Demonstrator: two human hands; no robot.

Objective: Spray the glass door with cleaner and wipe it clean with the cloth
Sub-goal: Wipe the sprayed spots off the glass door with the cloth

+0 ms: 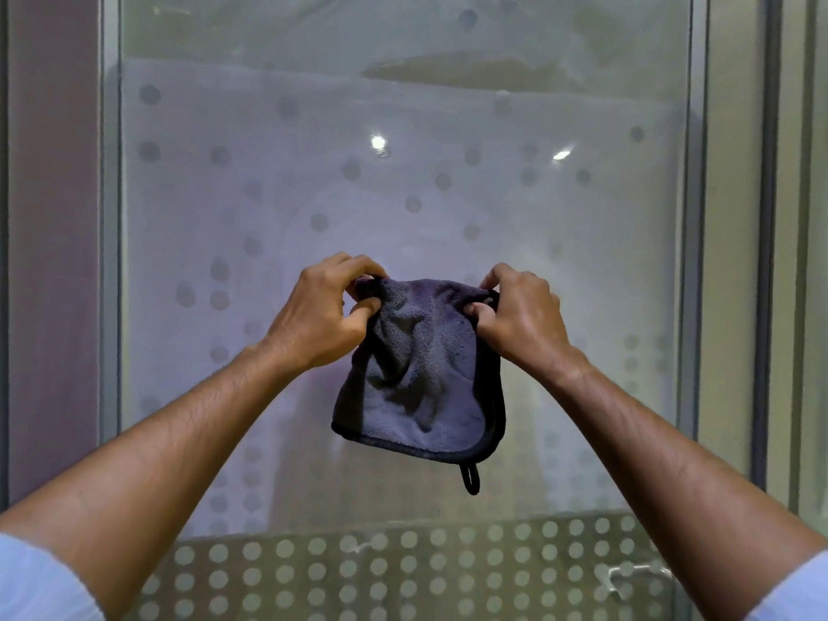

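Note:
A dark grey cloth with a black hem and a small hanging loop at its lower edge hangs in front of the glass door. My left hand pinches its upper left corner. My right hand pinches its upper right corner. The cloth droops between them, a little away from the pane. The glass has frosted dots scattered across it and a dense dotted band along the bottom. No spray bottle is in view.
Grey metal frame posts stand on both sides of the pane, the left one next to a mauve wall strip. A metal handle or fitting shows through the glass at lower right. Two light reflections glint on the pane.

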